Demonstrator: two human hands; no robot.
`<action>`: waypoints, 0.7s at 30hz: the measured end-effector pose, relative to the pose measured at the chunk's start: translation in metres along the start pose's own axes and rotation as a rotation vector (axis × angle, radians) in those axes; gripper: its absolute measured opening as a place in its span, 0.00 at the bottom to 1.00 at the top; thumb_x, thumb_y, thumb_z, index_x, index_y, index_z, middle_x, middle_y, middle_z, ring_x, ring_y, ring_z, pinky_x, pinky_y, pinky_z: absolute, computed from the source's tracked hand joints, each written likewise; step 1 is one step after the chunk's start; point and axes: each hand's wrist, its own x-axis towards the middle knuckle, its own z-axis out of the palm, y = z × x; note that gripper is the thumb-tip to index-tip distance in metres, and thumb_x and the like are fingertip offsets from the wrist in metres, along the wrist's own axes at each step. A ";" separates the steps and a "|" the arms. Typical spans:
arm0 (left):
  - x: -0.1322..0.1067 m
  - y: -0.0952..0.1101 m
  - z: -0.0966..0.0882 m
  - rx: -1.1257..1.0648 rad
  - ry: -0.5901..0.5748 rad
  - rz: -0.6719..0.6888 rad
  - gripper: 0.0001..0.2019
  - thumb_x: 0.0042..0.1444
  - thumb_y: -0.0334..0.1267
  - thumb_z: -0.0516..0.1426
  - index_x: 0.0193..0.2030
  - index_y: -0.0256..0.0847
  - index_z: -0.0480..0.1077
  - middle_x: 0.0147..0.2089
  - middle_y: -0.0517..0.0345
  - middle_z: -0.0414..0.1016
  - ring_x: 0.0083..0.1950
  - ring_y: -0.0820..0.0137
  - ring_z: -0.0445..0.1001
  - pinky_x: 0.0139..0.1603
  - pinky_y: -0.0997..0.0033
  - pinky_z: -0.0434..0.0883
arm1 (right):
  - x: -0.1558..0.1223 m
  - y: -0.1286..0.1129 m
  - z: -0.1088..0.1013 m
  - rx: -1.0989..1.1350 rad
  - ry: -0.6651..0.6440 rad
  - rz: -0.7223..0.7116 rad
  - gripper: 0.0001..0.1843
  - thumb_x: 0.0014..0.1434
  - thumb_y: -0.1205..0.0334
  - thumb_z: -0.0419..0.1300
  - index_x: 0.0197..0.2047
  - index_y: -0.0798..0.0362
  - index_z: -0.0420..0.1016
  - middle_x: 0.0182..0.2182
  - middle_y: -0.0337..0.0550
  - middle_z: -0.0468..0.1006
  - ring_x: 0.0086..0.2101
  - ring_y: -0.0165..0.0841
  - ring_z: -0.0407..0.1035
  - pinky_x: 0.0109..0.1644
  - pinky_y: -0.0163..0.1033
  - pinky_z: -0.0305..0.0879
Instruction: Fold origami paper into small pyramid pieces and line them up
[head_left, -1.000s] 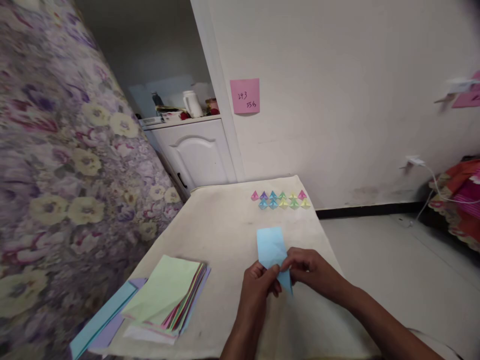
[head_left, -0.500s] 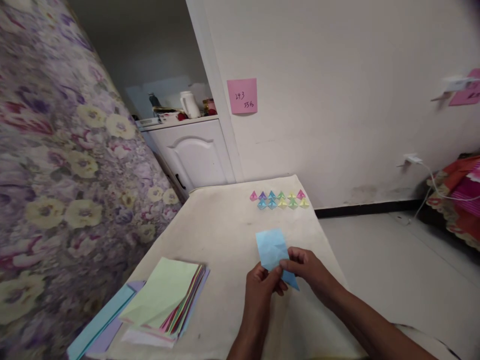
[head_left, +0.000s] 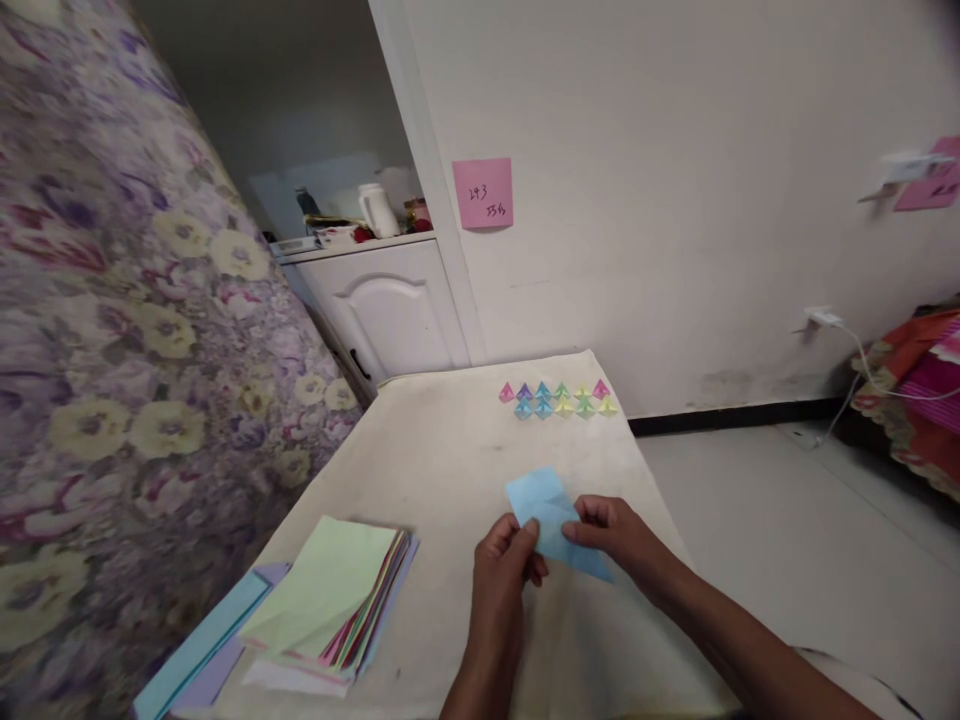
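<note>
Both my hands pinch a light blue paper [head_left: 551, 505] just above the white table [head_left: 442, 460]. My left hand [head_left: 504, 562] grips its near left edge with thumb and fingers closed. My right hand [head_left: 616, 532] holds the right side, fingers pressed on the sheet. The paper shows fold creases and lies tilted, its long side running toward the lower right. Two short rows of small folded paper pieces [head_left: 559, 398] in pink, purple, blue, green and yellow sit at the table's far edge.
A fanned stack of coloured paper sheets [head_left: 330, 595] lies at the table's near left, with blue strips [head_left: 199, 650] beside it. A floral cloth [head_left: 127, 340] hangs on the left. A white cabinet [head_left: 382, 300] stands behind; a pink note [head_left: 483, 192] is on the wall.
The blue paper has turned from nearly upright to slanting toward the lower right. My left hand slid leftward along its edge while my right hand stayed on the right side.
</note>
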 end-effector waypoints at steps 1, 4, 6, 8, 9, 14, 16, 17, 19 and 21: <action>-0.001 0.001 0.000 0.000 0.010 0.002 0.15 0.46 0.47 0.61 0.23 0.38 0.65 0.15 0.65 0.64 0.17 0.78 0.58 0.20 0.79 0.54 | 0.000 0.000 0.000 0.007 -0.005 0.000 0.17 0.45 0.51 0.64 0.24 0.55 0.65 0.20 0.34 0.67 0.22 0.27 0.59 0.26 0.32 0.53; -0.001 0.001 0.000 -0.020 0.002 0.003 0.15 0.48 0.48 0.59 0.23 0.38 0.64 0.15 0.65 0.63 0.17 0.79 0.58 0.20 0.80 0.53 | 0.000 -0.002 0.001 0.035 -0.021 0.001 0.18 0.45 0.50 0.64 0.24 0.54 0.64 0.20 0.34 0.67 0.22 0.27 0.59 0.26 0.32 0.52; 0.001 -0.001 -0.003 -0.039 -0.021 -0.002 0.15 0.51 0.48 0.57 0.23 0.38 0.63 0.15 0.66 0.63 0.17 0.79 0.56 0.20 0.80 0.52 | -0.001 -0.002 0.002 0.063 -0.031 0.002 0.17 0.45 0.50 0.64 0.24 0.54 0.64 0.20 0.33 0.66 0.22 0.26 0.58 0.26 0.32 0.52; 0.004 -0.004 -0.006 -0.049 -0.046 -0.015 0.15 0.52 0.47 0.56 0.24 0.38 0.63 0.15 0.66 0.62 0.18 0.79 0.56 0.20 0.80 0.52 | -0.001 -0.002 0.002 0.092 -0.036 0.001 0.17 0.46 0.51 0.63 0.23 0.54 0.63 0.19 0.32 0.64 0.21 0.25 0.56 0.26 0.32 0.51; 0.006 -0.006 -0.008 -0.050 -0.056 -0.019 0.15 0.52 0.47 0.57 0.24 0.38 0.63 0.16 0.66 0.62 0.18 0.79 0.56 0.20 0.80 0.52 | -0.001 -0.002 0.002 0.101 -0.038 0.000 0.17 0.46 0.52 0.63 0.23 0.54 0.63 0.18 0.32 0.64 0.20 0.25 0.55 0.26 0.31 0.50; 0.013 -0.011 -0.014 -0.075 -0.072 -0.019 0.14 0.52 0.45 0.58 0.23 0.38 0.62 0.18 0.67 0.60 0.19 0.80 0.56 0.20 0.80 0.53 | 0.000 0.002 0.001 0.101 -0.053 0.015 0.16 0.47 0.54 0.62 0.22 0.54 0.62 0.18 0.31 0.62 0.20 0.24 0.53 0.25 0.31 0.47; 0.013 -0.012 -0.014 -0.107 -0.081 -0.042 0.14 0.52 0.44 0.58 0.24 0.38 0.63 0.18 0.67 0.61 0.19 0.80 0.56 0.20 0.81 0.53 | 0.000 0.003 0.000 0.102 -0.063 0.022 0.16 0.48 0.54 0.62 0.23 0.54 0.62 0.17 0.31 0.61 0.19 0.23 0.52 0.25 0.31 0.46; 0.013 -0.011 -0.013 -0.125 -0.083 -0.055 0.13 0.52 0.44 0.58 0.25 0.38 0.63 0.18 0.67 0.61 0.19 0.80 0.57 0.20 0.81 0.53 | 0.000 0.003 0.000 0.103 -0.065 0.021 0.16 0.48 0.54 0.61 0.22 0.54 0.62 0.17 0.31 0.60 0.19 0.23 0.51 0.25 0.31 0.46; 0.011 -0.009 -0.012 -0.160 -0.087 -0.069 0.12 0.51 0.44 0.58 0.26 0.38 0.64 0.19 0.66 0.62 0.19 0.80 0.58 0.19 0.81 0.54 | 0.000 0.003 -0.001 0.101 -0.068 0.013 0.16 0.49 0.54 0.61 0.22 0.55 0.61 0.17 0.31 0.60 0.19 0.23 0.51 0.24 0.31 0.45; 0.010 -0.006 -0.009 -0.201 -0.105 -0.068 0.11 0.51 0.44 0.58 0.28 0.37 0.67 0.20 0.65 0.65 0.20 0.79 0.61 0.20 0.80 0.56 | -0.001 0.003 -0.002 0.097 -0.075 0.005 0.15 0.49 0.55 0.62 0.22 0.55 0.62 0.17 0.31 0.60 0.20 0.23 0.51 0.25 0.31 0.45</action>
